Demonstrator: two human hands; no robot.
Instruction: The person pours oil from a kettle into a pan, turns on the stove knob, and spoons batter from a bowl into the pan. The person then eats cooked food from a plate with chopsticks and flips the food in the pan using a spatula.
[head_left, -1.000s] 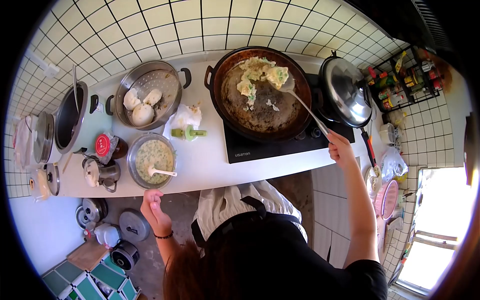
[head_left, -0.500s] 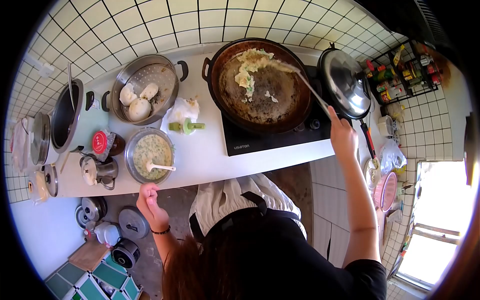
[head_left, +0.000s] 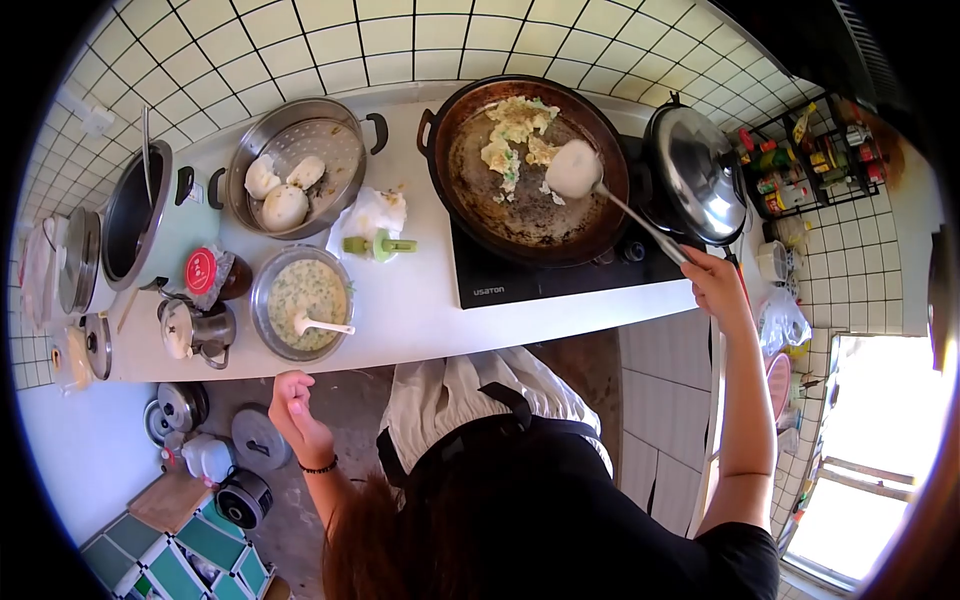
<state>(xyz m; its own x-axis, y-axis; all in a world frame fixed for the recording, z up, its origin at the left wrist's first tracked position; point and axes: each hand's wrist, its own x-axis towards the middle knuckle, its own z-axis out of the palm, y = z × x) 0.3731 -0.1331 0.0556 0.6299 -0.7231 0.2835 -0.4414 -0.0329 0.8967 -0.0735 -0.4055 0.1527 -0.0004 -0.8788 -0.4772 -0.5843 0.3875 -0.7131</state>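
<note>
My right hand [head_left: 712,280] is wrapped round the handle of a long metal spatula [head_left: 635,212]. The spatula's broad, pale head is inside the dark wok [head_left: 608,215], just right of some clumps of yellow-green scrambled egg [head_left: 520,120]. The wok rests on a black induction cooker [head_left: 520,288]. Below the counter's front edge hangs my left hand [head_left: 300,412], its fingers curled in and holding nothing. Nearest to it is a bowl of pale batter with green bits [head_left: 290,283], with a white spoon [head_left: 325,327] leaning in it.
A steamer pan [head_left: 330,150] holds several white pieces. Beside it lie crumpled white paper [head_left: 375,212] and a green brush-like tool [head_left: 380,246]. A lidded pan [head_left: 695,165] stands right of the wok, near a rack of bottles [head_left: 810,160]. A large pot [head_left: 140,235] stands at left.
The spatula head has turned from edge-on to broad side and moved lower and right of the egg. My right hand has shifted down and right. My left hand stays about the same.
</note>
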